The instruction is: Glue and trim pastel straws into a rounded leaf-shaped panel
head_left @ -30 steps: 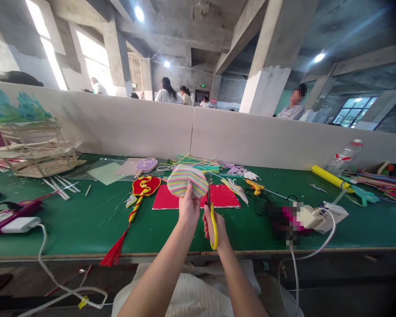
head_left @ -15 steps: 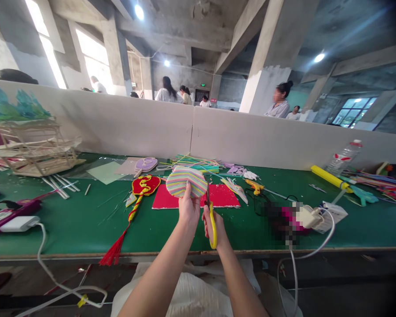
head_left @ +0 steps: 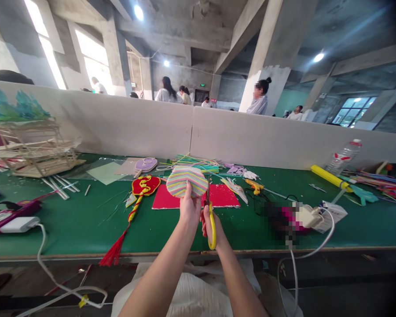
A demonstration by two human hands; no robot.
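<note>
Pinched in my left hand (head_left: 189, 209) is a flat, rounded piece with pastel stripes (head_left: 181, 179), my thumb lying over its lower face. My right hand (head_left: 216, 226) grips yellow-handled scissors (head_left: 212, 224), their blades upright along the striped piece's right edge. Whether the blades touch that edge I cannot tell. Below both hands a red rectangular sheet (head_left: 224, 196) lies on the green table. To the left rests a red and yellow fan-shaped ornament (head_left: 145, 185) with a red tassel (head_left: 115, 247).
Behind lie colourful strips (head_left: 198, 163) and a purple fan-shaped piece (head_left: 145, 164). A yellow glue gun (head_left: 254, 186), a power strip with plugs (head_left: 305, 218) and a plastic bottle (head_left: 345, 156) are on the right. A stick-built model (head_left: 36, 149) stands left. A white partition (head_left: 135, 123) borders the table.
The striped piece and both hands have shifted only very slightly. Beyond the partition, a person on the right has moved to the left.
</note>
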